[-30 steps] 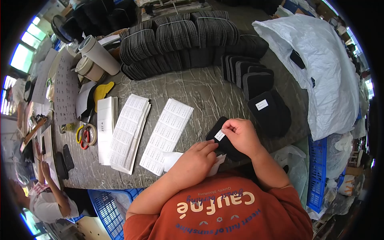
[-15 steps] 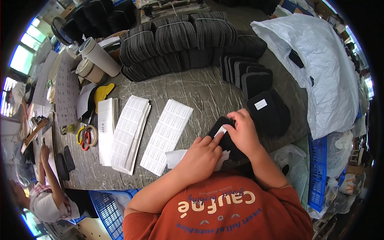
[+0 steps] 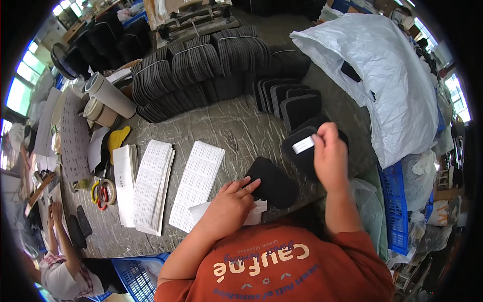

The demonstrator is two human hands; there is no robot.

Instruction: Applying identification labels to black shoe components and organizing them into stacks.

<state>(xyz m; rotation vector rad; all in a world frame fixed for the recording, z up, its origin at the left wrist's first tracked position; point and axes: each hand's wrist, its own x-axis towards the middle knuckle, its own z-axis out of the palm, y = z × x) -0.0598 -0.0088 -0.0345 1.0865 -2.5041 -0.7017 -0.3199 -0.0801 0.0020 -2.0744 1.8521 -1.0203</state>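
Observation:
My right hand (image 3: 330, 160) is closed, pinching the edge of a black fabric pad at the right of the table. This pad carries a small white label (image 3: 303, 145), and my thumb lies against the label's right end. Beneath and behind it, more black pads (image 3: 323, 123) show in part. My left hand (image 3: 232, 202) lies over a white label strip (image 3: 256, 213), which sticks out on both sides of the hand. Its fingertips press on the edge of another black pad (image 3: 274, 183) with no label visible. My left thumb is hidden.
Left of my hands lie a label sheet (image 3: 196, 183) and stacked label sheets (image 3: 152, 186). Bundled black pads (image 3: 196, 63) line the back. Scissors (image 3: 95, 191), a tape roll (image 3: 107, 193) and a tumbler (image 3: 108, 95) sit left; a white sack (image 3: 372, 75) right. Another person (image 3: 65, 267) works far left.
My right hand has moved right and away from the left hand, to the labelled pad. My left hand stays near the label strip, its fingers now on an unlabelled pad. The view has shifted.

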